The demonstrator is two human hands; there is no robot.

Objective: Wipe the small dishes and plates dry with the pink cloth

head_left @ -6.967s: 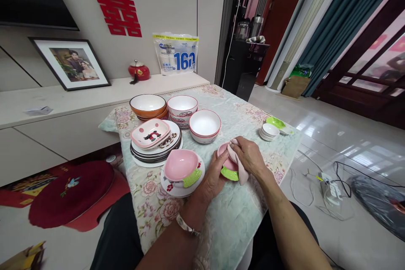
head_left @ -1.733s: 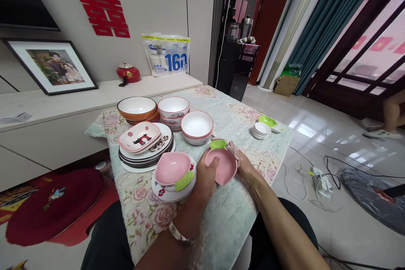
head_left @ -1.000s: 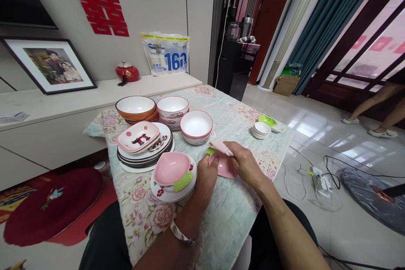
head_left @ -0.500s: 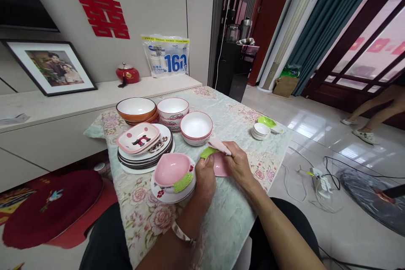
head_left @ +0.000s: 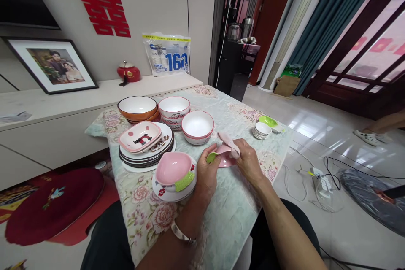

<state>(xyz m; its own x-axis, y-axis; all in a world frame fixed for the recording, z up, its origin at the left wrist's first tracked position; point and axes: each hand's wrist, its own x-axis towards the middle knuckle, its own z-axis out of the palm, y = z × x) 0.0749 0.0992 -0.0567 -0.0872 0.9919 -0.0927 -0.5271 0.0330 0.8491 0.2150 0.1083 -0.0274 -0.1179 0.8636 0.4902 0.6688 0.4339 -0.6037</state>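
Observation:
My left hand [head_left: 207, 172] grips a small pink peach-shaped dish [head_left: 224, 158] by its green leaf end, just above the floral tablecloth [head_left: 228, 215]. My right hand [head_left: 249, 161] pinches a pink cloth [head_left: 228, 140] against the dish's rim. Left of my hands a matching pink peach dish [head_left: 172, 167] rests on a white flowered plate. Behind stand a stack of plates topped by a pink cartoon dish [head_left: 139, 136], an orange bowl [head_left: 137, 107] and two red-rimmed white bowls [head_left: 197, 125].
A stack of small white saucers [head_left: 262, 130] and a green leaf dish [head_left: 267, 121] sit near the table's right edge. A low cabinet [head_left: 63, 105] runs along the wall at left. Cables and a power strip [head_left: 319, 176] lie on the floor at right, where another person's foot [head_left: 367, 136] shows.
The dish has been turned in my hands, from underside up to edge-on, and the cloth has moved along its rim. The other person has walked off to the right.

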